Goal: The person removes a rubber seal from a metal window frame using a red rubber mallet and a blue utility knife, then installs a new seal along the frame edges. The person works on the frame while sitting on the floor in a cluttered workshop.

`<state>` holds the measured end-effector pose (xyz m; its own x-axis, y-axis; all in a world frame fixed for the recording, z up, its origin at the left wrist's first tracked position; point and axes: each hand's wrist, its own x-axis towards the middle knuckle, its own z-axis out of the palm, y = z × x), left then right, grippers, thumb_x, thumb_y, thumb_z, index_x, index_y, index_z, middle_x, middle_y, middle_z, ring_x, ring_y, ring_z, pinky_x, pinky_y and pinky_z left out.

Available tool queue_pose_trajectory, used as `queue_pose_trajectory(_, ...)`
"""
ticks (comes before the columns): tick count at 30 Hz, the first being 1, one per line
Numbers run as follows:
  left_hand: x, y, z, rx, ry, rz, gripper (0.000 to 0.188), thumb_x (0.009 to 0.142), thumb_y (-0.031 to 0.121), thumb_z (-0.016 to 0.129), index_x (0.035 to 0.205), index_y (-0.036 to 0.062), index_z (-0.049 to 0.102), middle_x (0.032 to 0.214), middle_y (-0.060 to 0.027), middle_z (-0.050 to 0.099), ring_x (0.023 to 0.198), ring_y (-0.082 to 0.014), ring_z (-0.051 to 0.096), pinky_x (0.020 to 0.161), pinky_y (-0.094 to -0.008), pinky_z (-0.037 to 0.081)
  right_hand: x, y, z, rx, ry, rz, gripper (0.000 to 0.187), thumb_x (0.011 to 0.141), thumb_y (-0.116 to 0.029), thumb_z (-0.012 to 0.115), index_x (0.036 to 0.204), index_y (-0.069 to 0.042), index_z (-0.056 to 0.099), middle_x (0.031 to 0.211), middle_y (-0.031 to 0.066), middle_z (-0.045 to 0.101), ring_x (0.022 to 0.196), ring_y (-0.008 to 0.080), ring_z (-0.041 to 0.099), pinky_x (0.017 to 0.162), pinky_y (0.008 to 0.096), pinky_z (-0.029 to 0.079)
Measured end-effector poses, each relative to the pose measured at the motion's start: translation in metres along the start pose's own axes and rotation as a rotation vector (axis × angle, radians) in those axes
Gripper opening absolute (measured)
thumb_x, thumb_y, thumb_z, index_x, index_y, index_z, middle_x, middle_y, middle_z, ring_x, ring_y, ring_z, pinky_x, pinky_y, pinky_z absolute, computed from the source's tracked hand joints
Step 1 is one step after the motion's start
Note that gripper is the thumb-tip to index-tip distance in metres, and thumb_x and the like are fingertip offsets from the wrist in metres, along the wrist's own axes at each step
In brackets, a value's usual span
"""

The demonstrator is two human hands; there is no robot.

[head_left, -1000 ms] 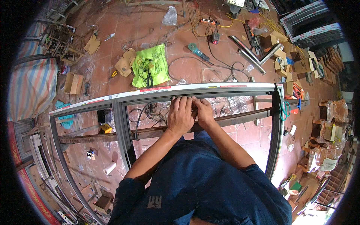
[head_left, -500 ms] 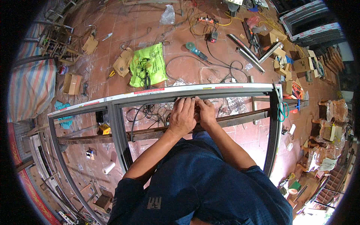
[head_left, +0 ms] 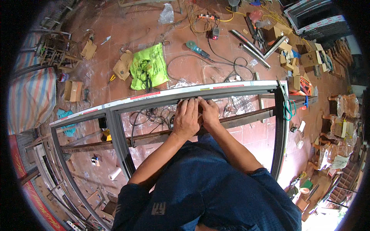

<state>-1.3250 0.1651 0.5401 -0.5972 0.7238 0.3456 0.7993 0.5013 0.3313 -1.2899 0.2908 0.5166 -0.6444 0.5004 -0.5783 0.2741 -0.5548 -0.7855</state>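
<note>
A large dark grey metal frame [head_left: 124,138] with a crossbar lies raised in front of me, its far rail [head_left: 165,93] faced with white protective film. Both hands meet at the inner edge of that rail, near its middle. My left hand [head_left: 186,120] has its fingers together and bent, tips against the rail's dark groove. Close beside it, my right hand [head_left: 209,114] is closed, thumb and fingers pinched at the same edge. Whatever sits under the fingertips is hidden. Teal-handled scissors [head_left: 288,109] hang at the frame's far right corner.
Under the frame runs a rusty support bar [head_left: 246,121]. Beyond lie a lime-green sack [head_left: 152,65] with black cables, an angle grinder [head_left: 197,49] with its cord, and joined metal profiles [head_left: 254,49]. Cardboard boxes [head_left: 310,59] and wrapped wooden pieces [head_left: 327,154] stand to the right.
The view has shifted slightly, so the floor things sit a little more to the left and higher. Both hands stay at the same part of the rail, nearly unmoved.
</note>
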Motion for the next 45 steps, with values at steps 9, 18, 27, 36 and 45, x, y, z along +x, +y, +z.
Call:
queue_pose_trajectory(9, 0.007, 0.012, 0.001, -0.024, -0.05, -0.02, 0.057, 0.083, 0.015, 0.063, 0.133, -0.0117, 0.06, 0.135, -0.0226, 0.058, 0.131, -0.0382, 0.051, 0.118, -0.0513, 0.039, 0.001, -0.003, -0.021, 0.072, 0.001, 0.112, 0.03, 0.101, -0.028, 0.072, 0.088, -0.001, 0.065, 0.083, 0.0067, 0.067, 0.072, 0.0138, 0.061, 0.063, 0.0296, 0.05)
queue_pose_trajectory(18, 0.012, 0.018, 0.004, -0.082, -0.088, -0.072, 0.066, 0.078, 0.016, 0.069, 0.137, -0.0092, 0.058, 0.136, -0.0219, 0.057, 0.131, -0.0393, 0.051, 0.118, -0.0541, 0.039, 0.0, -0.022, -0.031, 0.077, -0.175, 0.16, 0.027, 0.1, -0.025, 0.073, 0.091, 0.0, 0.069, 0.085, 0.0073, 0.069, 0.075, 0.0138, 0.064, 0.066, 0.0291, 0.051)
queue_pose_trajectory(27, 0.017, 0.018, 0.011, 0.072, -0.059, 0.041, 0.063, 0.077, 0.016, 0.066, 0.136, -0.0059, 0.06, 0.135, -0.0177, 0.058, 0.132, -0.0331, 0.051, 0.119, -0.0524, 0.036, 0.007, -0.019, -0.031, 0.118, -0.005, 0.062, 0.023, 0.098, -0.022, 0.074, 0.092, 0.0, 0.068, 0.086, 0.0059, 0.069, 0.075, 0.014, 0.063, 0.067, 0.0295, 0.05)
queue_pose_trajectory(36, 0.02, 0.028, 0.011, -0.002, -0.072, 0.065, 0.066, 0.077, 0.016, 0.068, 0.137, -0.0098, 0.057, 0.139, -0.0227, 0.055, 0.132, -0.0388, 0.05, 0.117, -0.0517, 0.04, 0.012, -0.014, -0.048, 0.002, 0.036, 0.01, 0.03, 0.098, -0.025, 0.073, 0.09, 0.004, 0.068, 0.086, 0.0091, 0.069, 0.077, 0.0154, 0.063, 0.068, 0.0313, 0.051)
queue_pose_trajectory(45, 0.03, 0.036, 0.013, -0.084, -0.117, 0.044, 0.066, 0.078, 0.019, 0.07, 0.137, -0.0073, 0.057, 0.136, -0.0212, 0.056, 0.13, -0.0385, 0.052, 0.109, -0.048, 0.045, 0.014, -0.017, -0.061, 0.099, -0.004, 0.089, 0.033, 0.099, -0.029, 0.071, 0.088, 0.002, 0.066, 0.087, 0.0093, 0.068, 0.072, 0.0145, 0.061, 0.061, 0.0316, 0.05)
